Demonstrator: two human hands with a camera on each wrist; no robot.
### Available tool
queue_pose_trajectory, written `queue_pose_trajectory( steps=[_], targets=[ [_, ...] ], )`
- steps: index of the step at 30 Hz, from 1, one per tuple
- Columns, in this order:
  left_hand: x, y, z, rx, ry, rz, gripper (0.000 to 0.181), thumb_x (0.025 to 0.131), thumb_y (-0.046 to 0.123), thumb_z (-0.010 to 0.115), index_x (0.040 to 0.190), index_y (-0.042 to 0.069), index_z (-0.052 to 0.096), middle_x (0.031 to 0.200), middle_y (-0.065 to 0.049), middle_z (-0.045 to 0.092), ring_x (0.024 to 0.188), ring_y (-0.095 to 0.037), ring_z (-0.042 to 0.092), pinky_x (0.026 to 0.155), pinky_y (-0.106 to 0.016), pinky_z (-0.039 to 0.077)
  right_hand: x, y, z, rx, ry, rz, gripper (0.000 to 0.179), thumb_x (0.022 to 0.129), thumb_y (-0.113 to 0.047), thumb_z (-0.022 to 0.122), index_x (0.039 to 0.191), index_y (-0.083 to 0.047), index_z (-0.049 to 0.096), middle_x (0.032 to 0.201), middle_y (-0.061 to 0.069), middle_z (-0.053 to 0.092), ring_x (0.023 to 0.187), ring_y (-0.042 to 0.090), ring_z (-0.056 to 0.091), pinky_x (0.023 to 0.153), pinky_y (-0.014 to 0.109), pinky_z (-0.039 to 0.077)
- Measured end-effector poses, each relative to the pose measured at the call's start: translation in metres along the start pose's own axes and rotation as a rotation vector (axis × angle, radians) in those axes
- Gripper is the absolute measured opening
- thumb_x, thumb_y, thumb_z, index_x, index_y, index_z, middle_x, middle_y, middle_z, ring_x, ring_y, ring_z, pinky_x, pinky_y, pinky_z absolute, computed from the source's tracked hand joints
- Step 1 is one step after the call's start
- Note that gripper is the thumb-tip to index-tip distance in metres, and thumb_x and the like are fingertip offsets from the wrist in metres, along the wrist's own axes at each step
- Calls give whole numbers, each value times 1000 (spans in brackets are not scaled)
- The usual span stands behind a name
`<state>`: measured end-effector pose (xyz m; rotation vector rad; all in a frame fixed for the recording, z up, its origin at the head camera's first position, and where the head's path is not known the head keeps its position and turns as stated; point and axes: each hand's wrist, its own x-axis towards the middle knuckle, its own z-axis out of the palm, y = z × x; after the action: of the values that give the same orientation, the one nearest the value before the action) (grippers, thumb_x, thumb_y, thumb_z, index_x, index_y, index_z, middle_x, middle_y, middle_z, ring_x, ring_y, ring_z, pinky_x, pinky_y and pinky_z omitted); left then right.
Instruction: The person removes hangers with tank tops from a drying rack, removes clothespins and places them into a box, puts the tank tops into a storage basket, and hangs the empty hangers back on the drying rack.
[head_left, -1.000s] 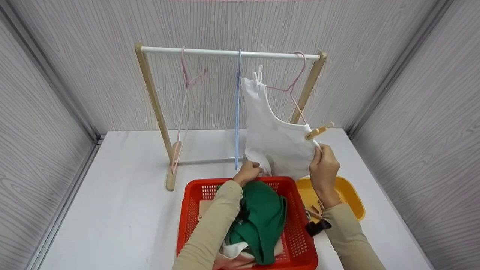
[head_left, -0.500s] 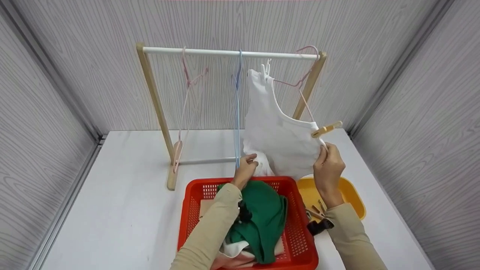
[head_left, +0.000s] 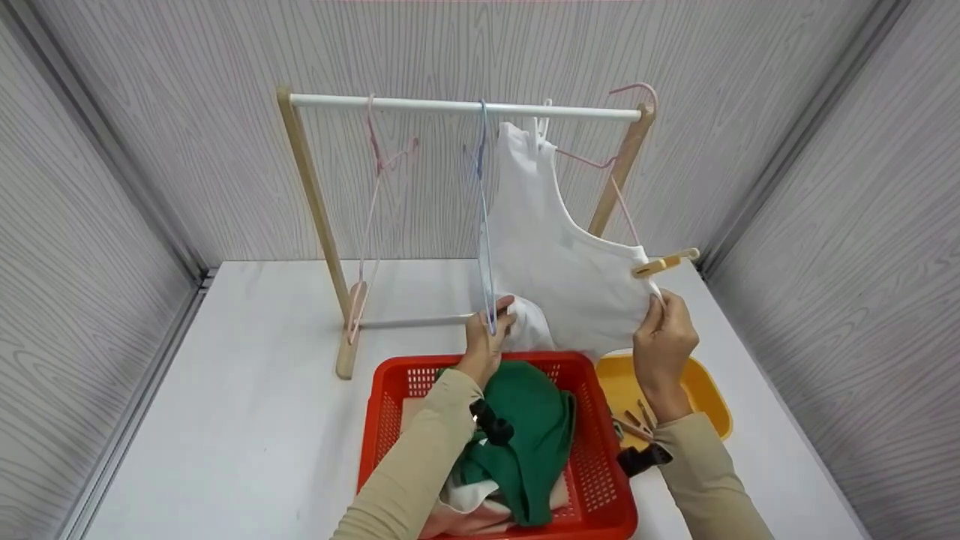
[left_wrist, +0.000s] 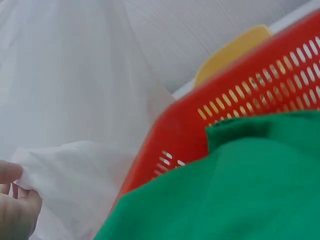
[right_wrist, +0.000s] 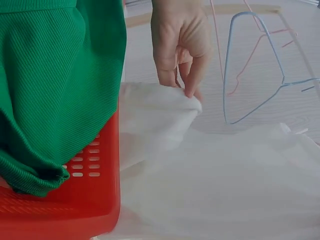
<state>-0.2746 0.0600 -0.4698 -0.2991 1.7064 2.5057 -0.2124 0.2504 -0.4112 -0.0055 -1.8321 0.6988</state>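
Pinching a white top (head_left: pixel 581 289) at two places, both hands are engaged: the left hand (head_left: pixel 484 341) grips a fold of its lower edge between thumb and fingers, and the right hand (head_left: pixel 666 330) holds the side edge just below a yellow peg (head_left: pixel 661 265). The top spreads between and above the hands on a pink hanger (head_left: pixel 637 85), which tilts down toward the right hand; a white peg (head_left: pixel 544 129) clips its higher shoulder. Whether the hanger's hook sits securely on the rail (head_left: pixel 427 105) I cannot tell.

The cloth looks light, thin and soft, so it should fold and sag readily rather than hold a shape. It does not look fragile, though a hard pull might slip it out of a peg or swing the hanger. Good holds would be the hem corners and the bound side edge, with a light pinch close to the peg.

A blue hanger (head_left: pixel 481 142) dangles in front of the left hand's fingers; touching or not, I cannot say. Nearer the person, between the forearms, the red basket (head_left: pixel 613 480) holds green cloth (head_left: pixel 525 435). Below the right hand, a yellow tray (head_left: pixel 712 386) with loose pegs (head_left: pixel 634 426) rests on the worktop (head_left: pixel 225 420).
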Motion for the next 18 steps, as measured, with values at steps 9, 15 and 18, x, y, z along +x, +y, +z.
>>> queue_pose_trajectory(
  steps=[9, 15, 18],
  targets=[
    [-5, 15, 0, -453, -155, -20, 27, 88, -15, 52, 91, 8, 66, 88, 3, 60, 83, -8, 55, 72, -16, 46, 1, -5, -2, 26, 34, 7, 13, 93, 1, 56, 91, 12, 62, 78, 27, 64, 66, 33, 60, 61, 29, 42],
    [-13, 28, 2, -486, -289, -25, 34, 93, -13, 42, 90, 15, 61, 91, 5, 60, 86, -7, 58, 78, -16, 49, 3, -9, -4, 52, 56, 27, 13, 93, 1, 56, 91, 13, 62, 77, 27, 63, 65, 29, 56, 62, 17, 37],
    [-20, 35, 3, -488, -331, -17, 31, 94, -13, 40, 101, 10, 59, 95, 4, 59, 89, -7, 58, 79, -15, 50, 4, -9, -5, 55, 62, 33, 14, 93, 1, 56, 91, 14, 62, 75, 27, 61, 63, 25, 52, 61, 16, 35]
  ],
)
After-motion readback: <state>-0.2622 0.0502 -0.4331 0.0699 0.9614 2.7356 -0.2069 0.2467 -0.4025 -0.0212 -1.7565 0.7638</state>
